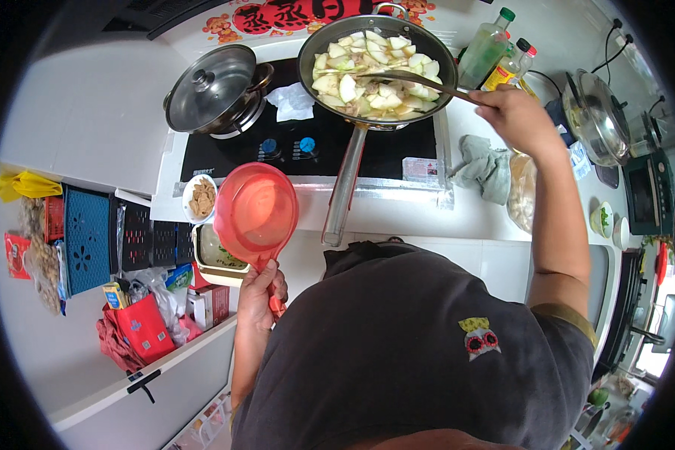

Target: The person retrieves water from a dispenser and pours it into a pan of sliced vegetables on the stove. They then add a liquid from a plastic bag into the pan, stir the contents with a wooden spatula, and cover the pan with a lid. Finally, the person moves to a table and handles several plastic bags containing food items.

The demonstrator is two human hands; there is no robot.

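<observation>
In my right hand (514,115) is the handle of a dark spatula (422,79), its head resting among pale sliced vegetable pieces (385,101) in a frying pan (449,93). Bits of what may be meat and some liquid show between the slices. The pan sits on the right of a black gas stove (396,154), with its long metal handle (343,188) pointing towards me. My left hand (263,289) grips the handle of a red plastic ladle (292,208), held level in front of the counter. Some clear liquid appears to lie in its bowl.
A glass-lidded pot (211,90) occupies the left burner. Beside the ladle stands a white bowl of brown pieces (201,199). Bottles (486,50), a grey-green cloth (484,169) and a plastic bag (521,191) are on the right. An open drawer (185,360) extends at lower left.
</observation>
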